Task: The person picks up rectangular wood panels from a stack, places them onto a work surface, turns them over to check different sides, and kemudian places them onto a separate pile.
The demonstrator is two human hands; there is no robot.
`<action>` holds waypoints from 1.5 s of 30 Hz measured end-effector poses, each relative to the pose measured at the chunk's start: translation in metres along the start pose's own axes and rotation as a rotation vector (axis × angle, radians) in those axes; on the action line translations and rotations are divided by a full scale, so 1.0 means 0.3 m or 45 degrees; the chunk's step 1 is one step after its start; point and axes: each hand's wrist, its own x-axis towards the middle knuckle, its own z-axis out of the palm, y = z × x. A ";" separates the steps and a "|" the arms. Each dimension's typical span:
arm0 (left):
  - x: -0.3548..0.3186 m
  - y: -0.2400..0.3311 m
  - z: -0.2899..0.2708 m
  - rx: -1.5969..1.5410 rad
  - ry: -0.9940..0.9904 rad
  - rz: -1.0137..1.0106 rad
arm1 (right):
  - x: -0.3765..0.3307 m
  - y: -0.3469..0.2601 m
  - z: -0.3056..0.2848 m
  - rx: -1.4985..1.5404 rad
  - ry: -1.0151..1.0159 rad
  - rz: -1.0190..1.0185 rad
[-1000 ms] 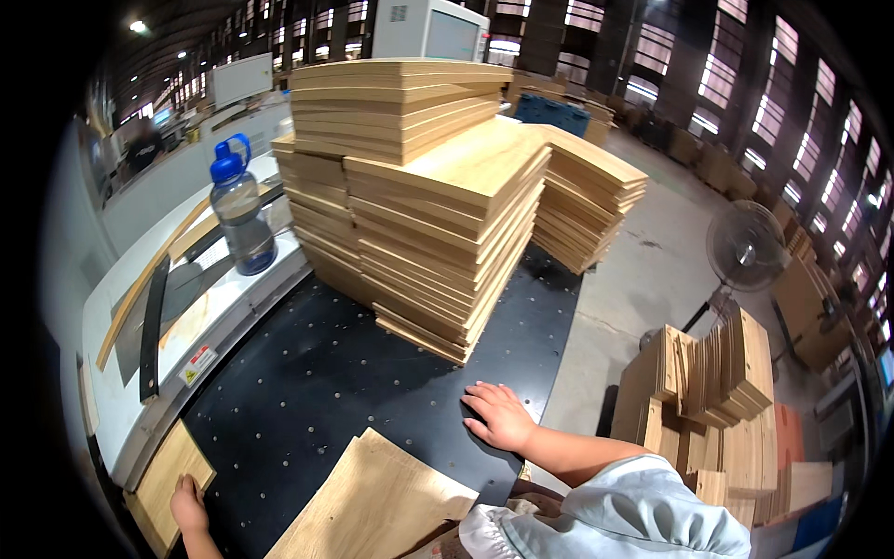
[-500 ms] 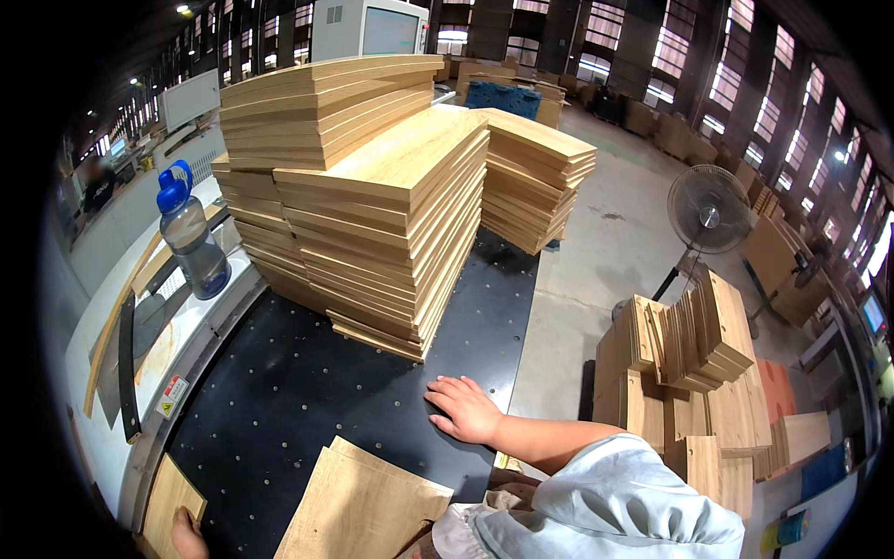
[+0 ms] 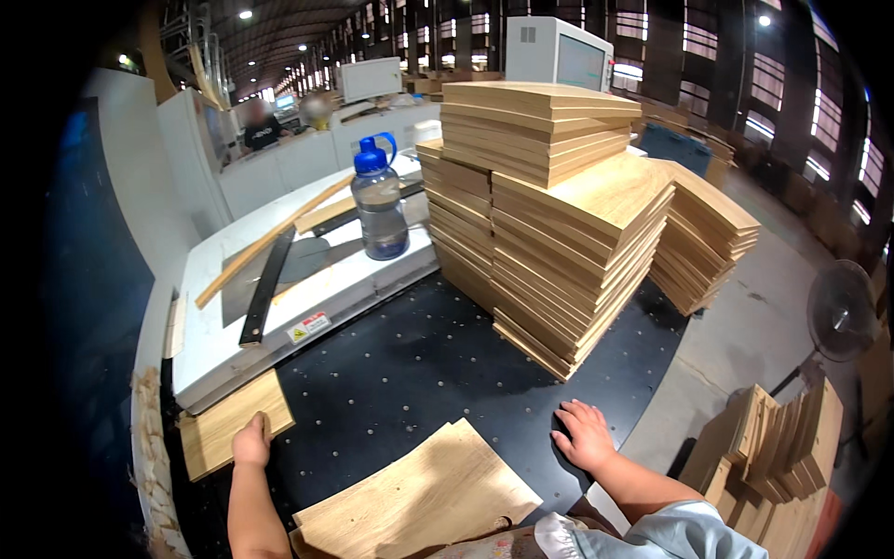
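Observation:
At the left, my left hand (image 3: 251, 442) grips the right-hand edge of a small wooden board (image 3: 219, 427), thumb on top and the other fingers hidden. The board's far side lies against the white machine bed (image 3: 209, 373). My right hand (image 3: 585, 436) rests palm down on the black dotted table top (image 3: 400, 373), fingers stretched out and holding nothing. Between my arms, close to my body, lie wood-grain panels (image 3: 410, 494), one overlapping another. A tall stack of wooden boards (image 3: 577, 252) stands on the table just beyond my right hand.
A blue-capped water bottle (image 3: 380, 210) and a black metal bar (image 3: 267, 291) are on the white machine bed. Cut boards (image 3: 782, 447) are piled at the right, near a standing fan (image 3: 841, 317). Another person (image 3: 264, 129) is far back at the left.
My view has swung left, so the table and stacks appear farther right. More of my left forearm and the board it grips now shows. My right hand stays flat on the table.

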 end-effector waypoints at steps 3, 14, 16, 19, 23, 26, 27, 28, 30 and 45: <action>0.004 0.012 -0.007 0.030 -0.092 -0.132 | 0.007 -0.012 -0.004 0.019 0.004 0.008; -0.277 0.674 -0.321 -0.513 -0.428 0.812 | 0.003 0.010 0.010 0.059 0.075 0.010; -0.425 0.772 -0.262 -0.303 -0.420 1.050 | 0.006 0.010 0.003 0.049 0.081 0.004; -0.560 0.835 -0.249 -0.156 -0.460 0.963 | -0.004 -0.001 0.002 0.062 0.062 0.024; -0.573 0.835 -0.230 -0.276 -0.381 0.825 | -0.009 0.002 0.004 0.085 0.057 0.019; -0.568 0.829 -0.218 -0.329 -0.319 0.786 | -0.004 0.000 0.002 0.110 0.048 0.018; -0.566 0.826 -0.212 -0.355 -0.311 0.764 | -0.006 0.002 0.005 0.116 0.048 0.014; -0.562 0.825 -0.211 -0.381 -0.298 0.742 | -0.004 0.004 0.006 0.120 0.051 0.010; -0.546 0.808 -0.223 -0.351 -0.242 0.591 | -0.005 0.005 0.008 0.174 0.083 0.003; -0.922 0.341 -0.262 -0.714 -0.068 -0.626 | 0.005 -0.211 -0.016 0.973 -0.556 -0.125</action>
